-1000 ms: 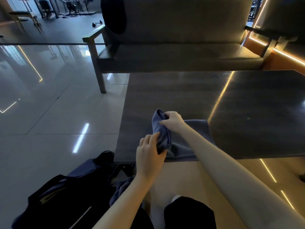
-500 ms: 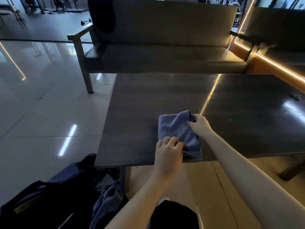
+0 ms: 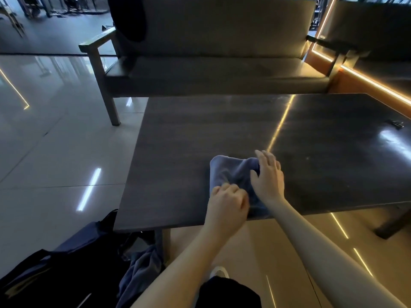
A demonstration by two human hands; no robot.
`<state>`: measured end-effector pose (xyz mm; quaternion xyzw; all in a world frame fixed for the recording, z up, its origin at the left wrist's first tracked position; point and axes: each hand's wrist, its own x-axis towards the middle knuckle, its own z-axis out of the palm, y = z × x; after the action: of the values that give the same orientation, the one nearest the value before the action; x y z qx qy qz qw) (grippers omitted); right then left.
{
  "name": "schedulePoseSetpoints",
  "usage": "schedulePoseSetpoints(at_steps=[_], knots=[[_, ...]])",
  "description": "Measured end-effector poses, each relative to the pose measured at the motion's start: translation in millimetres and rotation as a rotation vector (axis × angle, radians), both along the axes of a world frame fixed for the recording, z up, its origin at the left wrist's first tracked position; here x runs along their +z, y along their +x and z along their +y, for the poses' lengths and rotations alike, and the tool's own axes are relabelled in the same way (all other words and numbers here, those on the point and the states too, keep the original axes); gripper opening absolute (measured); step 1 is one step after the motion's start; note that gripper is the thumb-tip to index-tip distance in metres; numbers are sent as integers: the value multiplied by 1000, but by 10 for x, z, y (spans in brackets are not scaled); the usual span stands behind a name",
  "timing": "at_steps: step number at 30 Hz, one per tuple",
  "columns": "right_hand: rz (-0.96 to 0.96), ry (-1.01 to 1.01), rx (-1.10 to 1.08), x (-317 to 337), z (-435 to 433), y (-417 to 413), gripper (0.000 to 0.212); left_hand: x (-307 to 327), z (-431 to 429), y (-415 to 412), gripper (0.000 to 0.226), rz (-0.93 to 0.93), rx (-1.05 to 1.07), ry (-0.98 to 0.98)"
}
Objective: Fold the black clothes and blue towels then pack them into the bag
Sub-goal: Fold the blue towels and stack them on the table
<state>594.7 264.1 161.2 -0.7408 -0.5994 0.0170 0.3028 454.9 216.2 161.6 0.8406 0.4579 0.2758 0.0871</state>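
With my left hand (image 3: 229, 196) curled gripping the blue towel (image 3: 231, 172) at the table's (image 3: 189, 141) near edge, I'd sweep my flat, released right hand (image 3: 268, 177) outward to square the fold.

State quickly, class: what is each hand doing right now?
Left hand: fingers curled, gripping the blue towel.
Right hand: open, flat on the towel.

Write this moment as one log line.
step: fold; towel: on table; left hand: grips towel; right hand: rests on towel; bag: on floor
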Motion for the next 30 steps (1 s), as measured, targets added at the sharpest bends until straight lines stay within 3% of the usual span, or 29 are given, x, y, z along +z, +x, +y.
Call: schedulePoseSetpoints(at_steps=[2,4,9,21,28,30], knots=[[-103,-101,149,-27,19,3,47,66,168,-15,34,-9,85,-111],[-156,-284,215,-86,29,21,47,96,371,-26,45,97,124,-249],[-63,-467,139,-171,43,41,53,0,653,-29,62,345,60,-418],[-145,-459,27,-179,-7,-35,62,-137,623,-69,64,374,132,-401],[-59,-323,-31,-78,-481,-65,54,-48,366,-236,57,320,313,-461],[49,-308,-28,-49,-560,-63,50,-25,291,-268,57,297,324,-448]])
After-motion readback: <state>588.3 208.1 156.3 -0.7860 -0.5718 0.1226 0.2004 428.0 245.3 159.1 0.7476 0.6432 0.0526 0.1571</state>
